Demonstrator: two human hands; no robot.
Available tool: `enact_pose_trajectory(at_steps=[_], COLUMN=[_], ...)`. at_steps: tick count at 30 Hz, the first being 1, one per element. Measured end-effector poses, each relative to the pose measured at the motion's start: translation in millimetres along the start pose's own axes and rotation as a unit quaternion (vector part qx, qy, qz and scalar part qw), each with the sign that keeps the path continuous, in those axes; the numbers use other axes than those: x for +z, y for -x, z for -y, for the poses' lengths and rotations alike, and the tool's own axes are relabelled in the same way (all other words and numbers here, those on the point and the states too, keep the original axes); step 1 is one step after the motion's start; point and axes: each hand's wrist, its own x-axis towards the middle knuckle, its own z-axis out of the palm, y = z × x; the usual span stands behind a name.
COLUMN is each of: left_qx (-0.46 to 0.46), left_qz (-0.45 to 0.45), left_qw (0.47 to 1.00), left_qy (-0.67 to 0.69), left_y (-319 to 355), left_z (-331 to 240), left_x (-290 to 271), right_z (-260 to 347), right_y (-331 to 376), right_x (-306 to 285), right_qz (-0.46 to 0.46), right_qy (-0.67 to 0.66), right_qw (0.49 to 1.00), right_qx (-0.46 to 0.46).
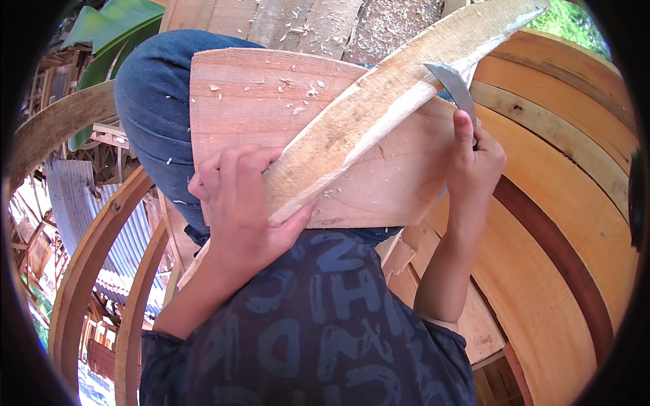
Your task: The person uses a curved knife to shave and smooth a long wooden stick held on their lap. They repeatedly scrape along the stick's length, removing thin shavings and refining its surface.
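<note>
We see the plank [379,115] lying slantwise across a board [271,101] on the knee [152,101]. Our left hand [244,196] clamps its lower end; our right hand [474,162] grips a blade [452,84] against its edge.

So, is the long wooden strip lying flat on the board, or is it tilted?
Tilted: the long wooden strip crosses the board diagonally; the left hand grips its lower end.
</note>
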Motion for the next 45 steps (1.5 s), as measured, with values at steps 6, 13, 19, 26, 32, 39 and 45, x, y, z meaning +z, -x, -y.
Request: enact_pose_trajectory(at_steps=[6, 13, 19, 26, 32, 39, 45], left_qx=[0.004, 0.000, 0.013, 0.009, 0.017, 0.014, 0.016], left_qz=[-0.003, -0.008, -0.017, -0.013, -0.017, -0.014, -0.015], left_qw=[1.000, 1.000, 0.999, 0.999, 0.998, 0.999, 0.999], left_qy=[-0.008, -0.023, -0.039, -0.050, -0.056, -0.047, -0.041], left_y=[2.1, 4.6, 5.7, 3.7, 7.3, 2.4, 10.1], left_z=[1.0, -2.0, -2.3, -3.8, -1.7, -4.1, -1.6], left_x=[0.2, 3.3, 5.2, 5.8, 5.6, 8.9, 3.8], right_z=[23.0, 24.7, 43.3, 22.2, 24.1, 26.4, -16.5], right_y=[38.8, -0.1, 37.0, 2.7, 18.8, 14.7, -30.9], right_x=[3.6, -16.7, -13.3, -15.0, -12.2, -19.6, -23.5], right_qz=[0.079, 0.058, 0.120, 0.056, 0.086, 0.112, 0.037], right_qy=[0.015, 0.074, 0.111, 0.132, 0.148, 0.144, 0.064], right_qw=[0.989, 0.995, 0.970, 0.983, 0.959, 0.973, 0.991], right_qx=[-0.121, -0.024, -0.181, -0.118, -0.224, -0.144, -0.114])
